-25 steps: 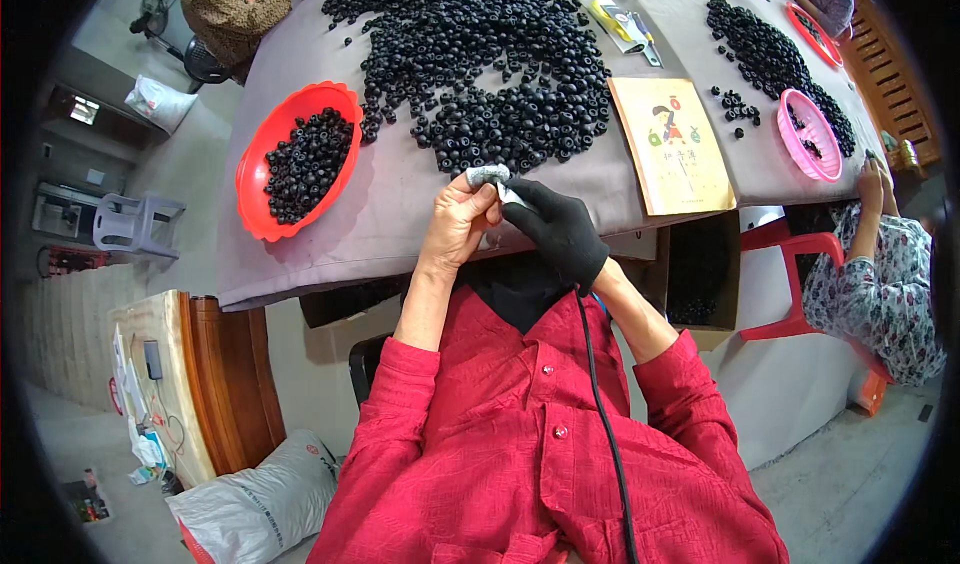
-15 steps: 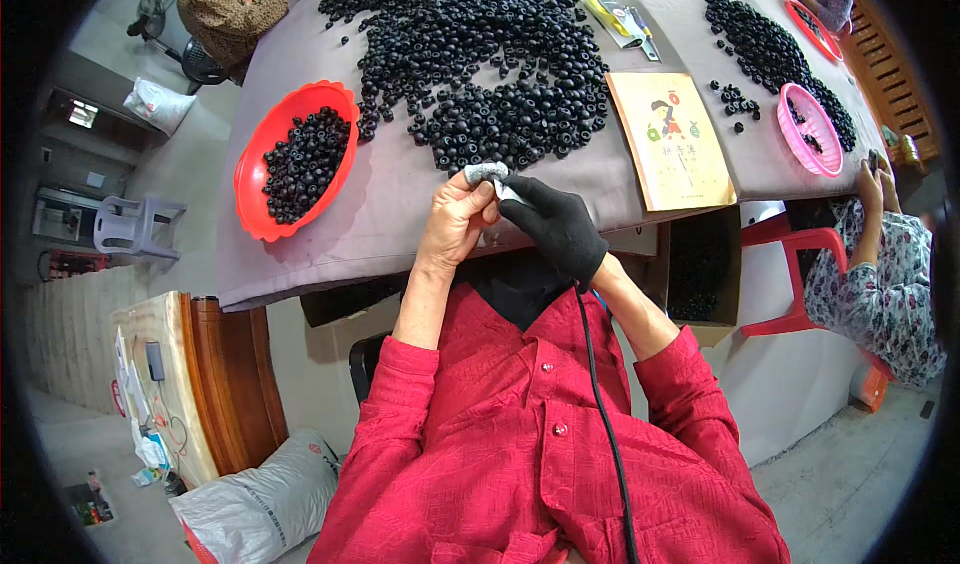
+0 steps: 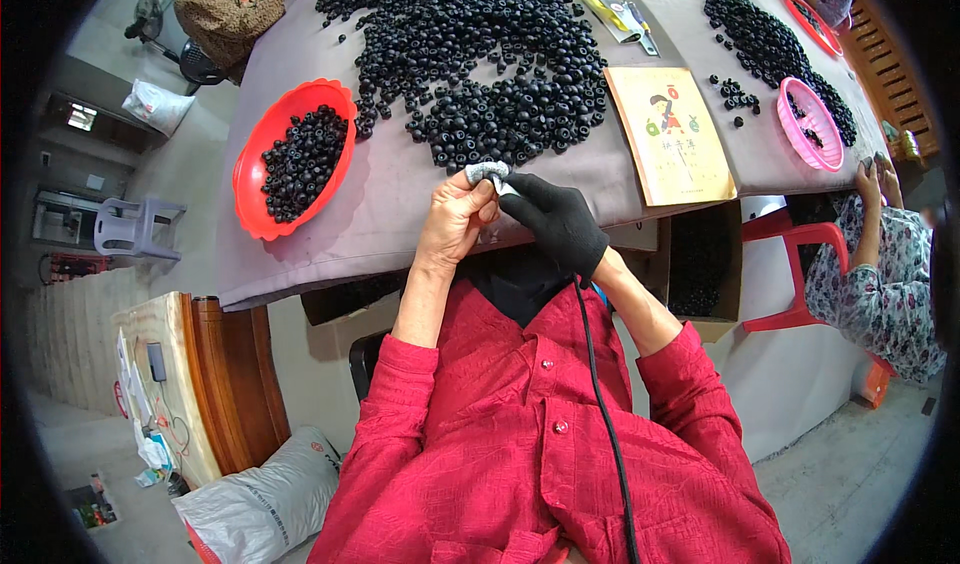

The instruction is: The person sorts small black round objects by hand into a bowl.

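Note:
My left hand (image 3: pixel 455 222) is bare apart from a grey cover (image 3: pixel 487 171) on one fingertip. Its fingers are closed in a pinch; whatever lies inside them is hidden. My right hand (image 3: pixel 562 228), in a black glove, is closed as well and meets the left at the table's front edge. A small white piece (image 3: pixel 507 189) shows at its fingertips, between the two hands; its kind is too small to tell. Just beyond my fingers spreads a big heap of small black bead-like pieces (image 3: pixel 490 129), many with a pale ring or hole.
A red scalloped bowl (image 3: pixel 247 179) of black pieces is on my left. To the right are a yellow booklet (image 3: pixel 685 179), a packaged cutter (image 3: pixel 625 24) and a pink basket (image 3: pixel 815 152). A box (image 3: pixel 735 264) stands below the table edge. Other people sit around the grey-clothed table (image 3: pixel 300 264).
Both hands stay together in almost the same place, with only a slight shift of the fingers. The view has moved a little.

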